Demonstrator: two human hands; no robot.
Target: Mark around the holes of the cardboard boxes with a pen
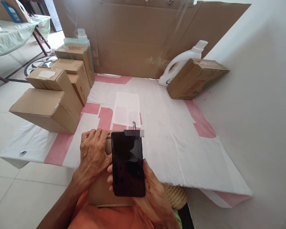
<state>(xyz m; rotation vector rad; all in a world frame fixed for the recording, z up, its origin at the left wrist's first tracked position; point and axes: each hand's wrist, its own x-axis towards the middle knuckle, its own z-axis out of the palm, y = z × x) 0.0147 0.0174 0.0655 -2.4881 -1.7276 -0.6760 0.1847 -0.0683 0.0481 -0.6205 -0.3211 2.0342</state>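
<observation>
My right hand holds a black smartphone upright, its dark screen facing me and its fingers wrapped round the back. Behind the phone, a cardboard box rests against my lap and the table's near edge. My left hand is closed over the top left edge of this box, the thumb close to the phone's side. Much of the box is hidden by the phone and hands. Just beyond the phone lies a pen, partly covered, at the lower edge of a white sheet of paper.
Several cardboard boxes stand along the table's left side, with a clear jug behind them. At the right back, a white bottle stands beside another box. A tall cardboard panel closes the far side; a wall borders the right.
</observation>
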